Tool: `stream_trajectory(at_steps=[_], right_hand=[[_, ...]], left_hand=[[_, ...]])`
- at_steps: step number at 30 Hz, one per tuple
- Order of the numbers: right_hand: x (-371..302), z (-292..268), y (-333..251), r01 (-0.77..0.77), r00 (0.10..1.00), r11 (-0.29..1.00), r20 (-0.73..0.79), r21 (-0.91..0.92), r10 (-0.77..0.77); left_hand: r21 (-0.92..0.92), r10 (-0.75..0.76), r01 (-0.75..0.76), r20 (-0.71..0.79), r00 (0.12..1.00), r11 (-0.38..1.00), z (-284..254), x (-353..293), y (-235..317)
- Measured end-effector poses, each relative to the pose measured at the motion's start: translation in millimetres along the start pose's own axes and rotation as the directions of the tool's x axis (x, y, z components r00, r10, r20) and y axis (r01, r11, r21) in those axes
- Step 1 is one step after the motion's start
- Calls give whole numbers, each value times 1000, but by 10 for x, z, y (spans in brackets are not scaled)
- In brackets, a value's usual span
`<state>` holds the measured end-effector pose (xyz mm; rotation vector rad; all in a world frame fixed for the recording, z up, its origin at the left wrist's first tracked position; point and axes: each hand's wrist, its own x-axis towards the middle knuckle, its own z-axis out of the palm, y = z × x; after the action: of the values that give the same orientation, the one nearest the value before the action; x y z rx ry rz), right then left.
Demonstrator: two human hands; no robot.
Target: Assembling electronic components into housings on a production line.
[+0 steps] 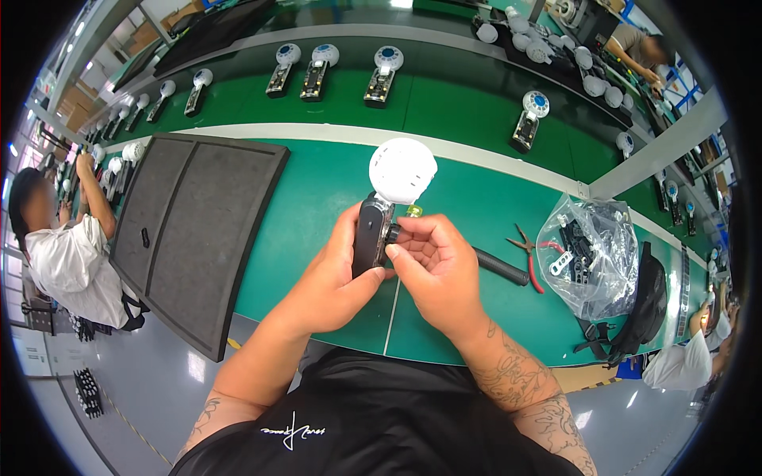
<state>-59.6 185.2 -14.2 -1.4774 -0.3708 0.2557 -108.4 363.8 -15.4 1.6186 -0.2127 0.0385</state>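
While our left hand (337, 266) was wrapped around the black body of a handheld device (367, 238), our right hand (436, 274) had its thumb and forefinger pinched on a small black round piece (393, 232) at the device's right side (we could not tell whether it was fixed there or loose). Our hands were close together, one on either side, and we held the device over the green table (317, 174), its white round head (403, 170) pointing away from us. A yellow-green bit (413, 211) showed just below that head.

To our right lay a black rod (502, 266), then red-handled pliers (535, 278) near a clear plastic bag (587, 262) of black and white parts. A black pouch (647, 309) sat just beside the bag. On our left we had a dark grey tray (226, 198) with a small black part (145, 237) on it.

Beyond the table, similar round-headed units (384, 75) lay spaced along a green belt (452, 103), and a co-worker in white (67, 262) was off to our left.
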Motion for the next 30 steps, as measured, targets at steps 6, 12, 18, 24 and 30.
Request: stream_trajectory(at_steps=[6,12,18,24,30], right_hand=[[7,-2,86,133,991,976,-5,-174,-136],[86,-92,-146,490,846,519,237,-700,-478],[112,-710,108,104,994,175,106,-979,0],[67,-382,-670,-103,985,337,-49,-936,166],[-239,-134,-533,550,793,503,228,-667,-565]], left_hand=[[-5,8,-8,-26,1000,1000,35,-2,3],[-175,-130,115,-81,988,978,-25,54,4],[-703,-253,216,54,966,677,-166,-29,-77],[-705,-260,180,-6,966,686,-257,-75,-59],[-670,-229,156,-21,973,726,-245,-81,8]])
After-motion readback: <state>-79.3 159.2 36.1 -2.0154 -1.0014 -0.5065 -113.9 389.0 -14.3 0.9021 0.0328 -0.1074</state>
